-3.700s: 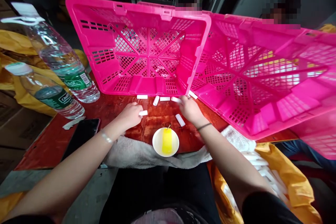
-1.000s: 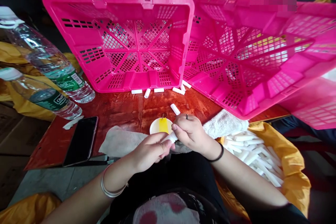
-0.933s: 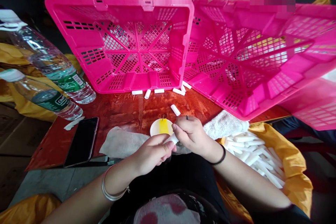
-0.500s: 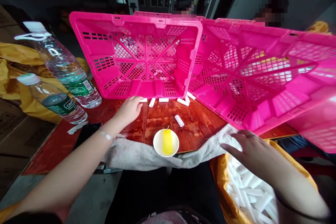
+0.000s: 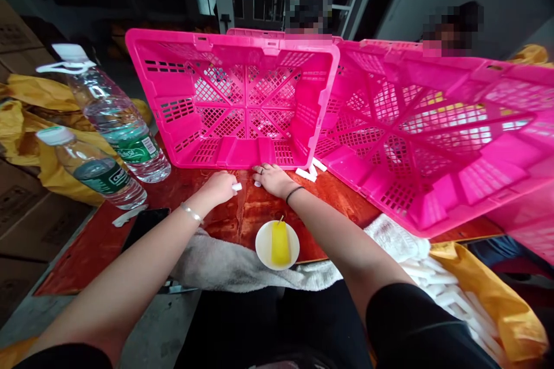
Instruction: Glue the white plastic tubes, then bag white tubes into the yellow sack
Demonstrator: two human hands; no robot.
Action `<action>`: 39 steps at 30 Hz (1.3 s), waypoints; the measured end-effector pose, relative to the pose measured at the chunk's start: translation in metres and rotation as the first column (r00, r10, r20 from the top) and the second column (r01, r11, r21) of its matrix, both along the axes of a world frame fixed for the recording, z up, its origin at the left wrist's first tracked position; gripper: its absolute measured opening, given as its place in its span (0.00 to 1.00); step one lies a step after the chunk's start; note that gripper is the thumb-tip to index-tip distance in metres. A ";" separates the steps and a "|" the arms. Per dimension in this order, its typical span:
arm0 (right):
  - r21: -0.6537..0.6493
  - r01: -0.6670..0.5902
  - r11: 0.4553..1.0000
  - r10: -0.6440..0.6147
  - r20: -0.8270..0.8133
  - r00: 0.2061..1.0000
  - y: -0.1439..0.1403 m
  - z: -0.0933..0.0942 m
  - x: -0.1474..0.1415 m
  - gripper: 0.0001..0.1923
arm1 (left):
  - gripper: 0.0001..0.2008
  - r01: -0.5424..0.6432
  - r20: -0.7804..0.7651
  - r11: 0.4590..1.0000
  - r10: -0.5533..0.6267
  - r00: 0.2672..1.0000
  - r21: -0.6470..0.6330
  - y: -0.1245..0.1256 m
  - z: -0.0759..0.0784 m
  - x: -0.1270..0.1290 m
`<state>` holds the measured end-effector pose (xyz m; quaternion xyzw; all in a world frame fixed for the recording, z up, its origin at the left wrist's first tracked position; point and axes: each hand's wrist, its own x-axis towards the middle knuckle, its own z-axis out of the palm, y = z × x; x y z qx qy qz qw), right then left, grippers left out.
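Observation:
My left hand (image 5: 220,187) is closed over the table, and the end of a short white cylinder (image 5: 236,187) pokes out of its fingers. Beside it, my right hand (image 5: 276,180) reaches down to the tabletop at the front rim of a pink basket (image 5: 240,165). Its fingers are curled downward, and the end of another white cylinder (image 5: 257,184) shows beneath them; the palm side is hidden. Several white cylinders (image 5: 306,174) lie right of that hand by the rim. Closer to me stands a white bowl (image 5: 261,255) holding a yellow block (image 5: 280,244) with a thin stalk.
A second pink basket (image 5: 367,176) leans at the right. Two water bottles (image 5: 125,127) and a dark phone (image 5: 147,225) are at the left. A grey towel (image 5: 216,262) drapes the front edge. A yellow sack (image 5: 515,305) of white sticks stands right. Two people are beyond the baskets.
My right hand has moved from the sack side to the middle by the basket rim. My left hand has closed on a white cylinder and drawn back slightly. The lone cylinder near the bowl is gone.

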<state>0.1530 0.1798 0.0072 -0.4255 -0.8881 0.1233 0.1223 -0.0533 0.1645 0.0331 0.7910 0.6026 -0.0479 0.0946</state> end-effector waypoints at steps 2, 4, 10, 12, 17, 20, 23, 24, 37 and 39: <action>-0.009 0.004 1.000 -0.004 0.007 1.000 -0.007 -0.001 0.012 0.15 | 0.05 0.024 0.026 1.000 -0.024 0.999 0.013 -0.023 0.004 -0.008; -0.012 0.100 0.995 -0.099 0.016 0.995 -0.012 -0.002 0.032 0.19 | 0.09 0.024 0.103 0.999 -0.026 0.994 0.024 -0.047 0.007 -0.015; -0.032 0.519 0.854 -0.515 0.087 0.853 -0.003 -0.009 0.096 0.16 | 0.12 0.039 0.435 0.998 -0.053 0.899 0.042 -0.091 0.001 -0.001; -0.056 0.539 0.840 -0.532 0.100 0.841 -0.003 -0.011 0.108 0.13 | 0.12 0.049 0.513 0.998 -0.058 0.856 0.032 -0.101 0.001 0.011; -0.081 0.607 0.790 -0.612 -0.061 0.789 -0.053 -0.003 0.129 0.13 | 0.10 0.077 0.606 0.997 -0.076 0.792 0.025 -0.135 0.008 0.024; -0.244 0.472 0.847 -0.529 -0.469 0.707 -0.110 0.002 0.135 0.11 | 0.09 0.085 0.636 0.995 -0.103 0.765 0.060 -0.156 0.004 0.025; -0.313 0.148 0.938 -0.324 -0.643 0.694 -0.159 0.000 0.126 0.10 | 0.19 0.155 0.657 0.984 -0.173 0.734 0.087 -0.167 -0.009 0.031; -0.296 0.078 0.952 -0.262 -0.655 0.709 -0.170 -0.003 0.119 0.11 | 0.27 0.176 0.654 0.980 -0.194 0.732 0.094 -0.168 -0.015 0.035; 0.151 0.032 0.988 0.054 -0.529 0.847 -0.159 -0.032 0.087 0.19 | 0.45 0.112 0.657 0.992 -0.124 0.744 0.061 -0.164 -0.034 0.048; 0.116 0.005 0.993 0.056 -0.519 0.853 -0.161 -0.030 0.089 0.19 | 0.45 0.111 0.660 0.992 -0.120 0.742 0.055 -0.164 -0.034 0.047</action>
